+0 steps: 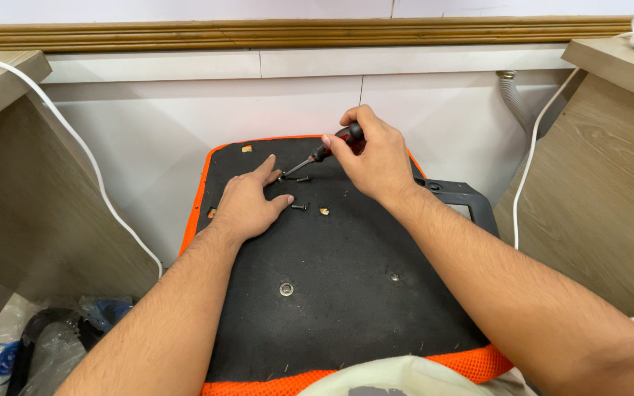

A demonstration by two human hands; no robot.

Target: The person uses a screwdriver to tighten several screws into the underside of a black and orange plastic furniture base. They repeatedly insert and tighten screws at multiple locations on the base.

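The person's right hand (377,158) is closed around a red-and-black screwdriver (324,152), fingers clamped on its handle; the shaft slants down to the left, its tip at a screw (282,177) in the black underside of an orange-edged seat cushion (346,293). The left hand (247,203) lies flat on the cushion, fingers slightly apart, holding nothing, forefinger just beside the tip. Two loose black screws (300,207) lie near that hand; a metal insert (286,289) sits lower on the panel; a black plastic armrest (458,196) shows behind the right wrist; a white cable (89,158) crosses the left cabinet.
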